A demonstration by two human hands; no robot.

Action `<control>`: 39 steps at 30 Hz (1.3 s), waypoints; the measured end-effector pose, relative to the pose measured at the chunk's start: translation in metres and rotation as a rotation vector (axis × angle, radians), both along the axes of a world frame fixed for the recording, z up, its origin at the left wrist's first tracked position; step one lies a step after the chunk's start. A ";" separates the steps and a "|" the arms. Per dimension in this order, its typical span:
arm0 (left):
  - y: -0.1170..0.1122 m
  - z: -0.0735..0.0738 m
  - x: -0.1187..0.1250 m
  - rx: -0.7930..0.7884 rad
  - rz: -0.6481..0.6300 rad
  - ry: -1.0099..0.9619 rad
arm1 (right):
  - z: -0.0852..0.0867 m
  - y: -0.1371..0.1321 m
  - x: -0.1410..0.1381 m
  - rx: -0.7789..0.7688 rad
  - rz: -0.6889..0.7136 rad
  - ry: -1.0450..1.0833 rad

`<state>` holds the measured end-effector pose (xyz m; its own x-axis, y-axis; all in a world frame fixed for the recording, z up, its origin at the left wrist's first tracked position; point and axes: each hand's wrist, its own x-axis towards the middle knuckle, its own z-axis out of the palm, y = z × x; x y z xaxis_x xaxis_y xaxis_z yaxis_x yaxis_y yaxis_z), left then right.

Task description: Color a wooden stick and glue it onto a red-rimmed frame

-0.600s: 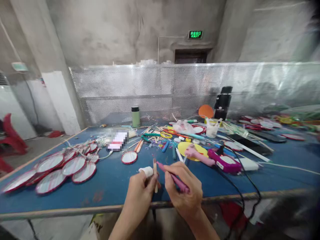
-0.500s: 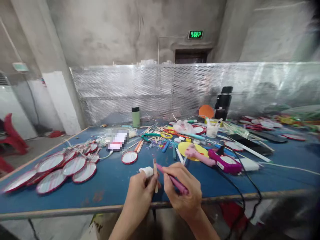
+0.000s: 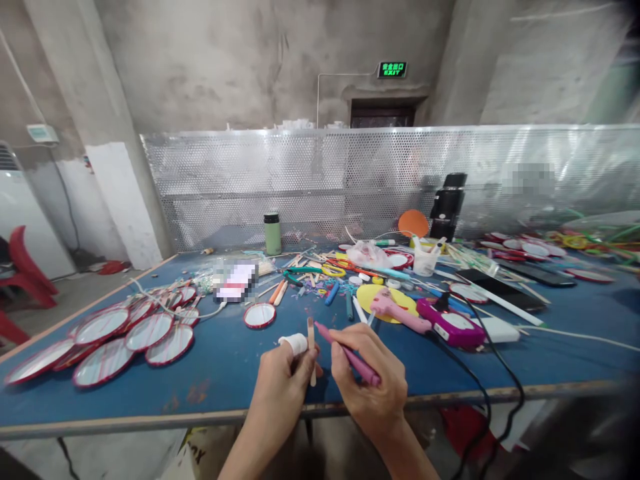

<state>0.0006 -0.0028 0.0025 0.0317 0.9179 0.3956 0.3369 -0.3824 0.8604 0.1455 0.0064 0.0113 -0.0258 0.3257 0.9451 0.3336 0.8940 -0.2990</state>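
My left hand [image 3: 285, 380], with white tape around one finger, is closed on a wooden craft stick [image 3: 312, 340] held roughly upright above the table's front part. The stick's upper end looks brownish. In my right hand [image 3: 373, 377] is a pink marker pen [image 3: 357, 360], gripped like a pencil, its tip pointing left. That tip is close beside the top of the stick; a small gap seems to show between them. Beyond my hands lies a round white disc with a red rim [image 3: 259, 315].
Several red-rimmed discs [image 3: 107, 363] are piled at the left. A pink glue gun [image 3: 400, 312] rests on a yellow disc, next to a magenta device [image 3: 453, 323] with black cables. Behind are a green bottle [image 3: 273, 235], a black flask [image 3: 447, 208], a phone [image 3: 237, 281] and scattered sticks.
The pink marker's tip has drawn slightly right, away from the stick's upper end, as my right hand shifted a little right. My left hand and the stick have barely moved.
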 end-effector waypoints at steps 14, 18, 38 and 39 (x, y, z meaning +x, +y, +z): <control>0.001 -0.001 -0.001 0.029 0.016 0.013 | 0.000 0.002 0.000 -0.025 0.040 -0.021; 0.001 -0.001 -0.001 0.027 0.024 0.026 | 0.001 0.002 0.000 -0.015 0.020 -0.001; 0.001 0.002 -0.004 -0.176 0.007 -0.096 | 0.002 -0.005 0.014 -0.204 -0.061 0.011; 0.001 0.001 -0.004 -0.171 0.007 -0.087 | 0.001 -0.008 0.018 -0.192 -0.053 -0.034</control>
<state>-0.0036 -0.0020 0.0039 -0.0024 0.9720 0.2348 0.2609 -0.2261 0.9385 0.1632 -0.0017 0.0120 -0.0347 0.5018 0.8643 0.3919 0.8024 -0.4501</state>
